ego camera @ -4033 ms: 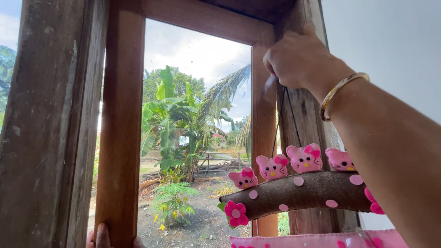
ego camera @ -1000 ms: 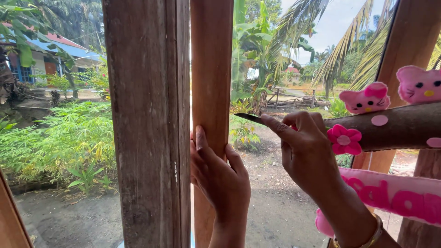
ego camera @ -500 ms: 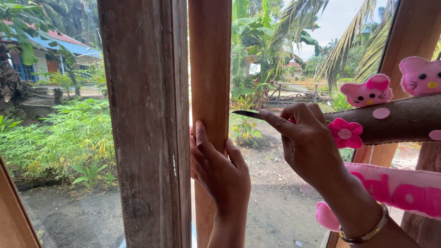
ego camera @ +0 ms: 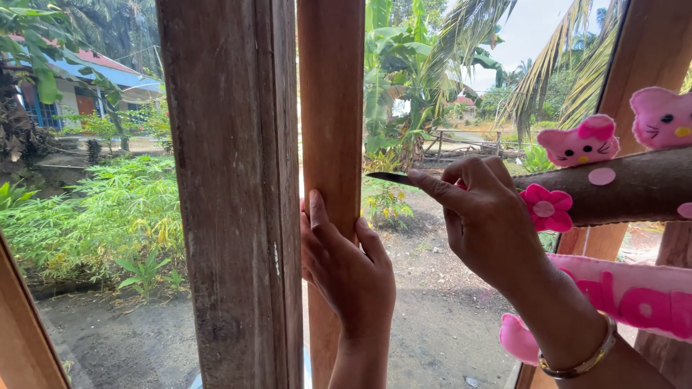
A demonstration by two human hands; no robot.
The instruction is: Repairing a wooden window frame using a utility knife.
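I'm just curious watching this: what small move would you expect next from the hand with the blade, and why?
Probably easing the blade left to the wooden upright: the right hand points its tip there, short of touching, while the left hand steadies the wood.

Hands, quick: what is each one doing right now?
Left hand: gripping the reddish wooden window bar.
Right hand: closed on a small knife, blade pointing at the bar.

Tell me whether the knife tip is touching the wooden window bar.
Apart. The head view shows the knife tip stopping short of the wooden window bar, with green background visible between them.
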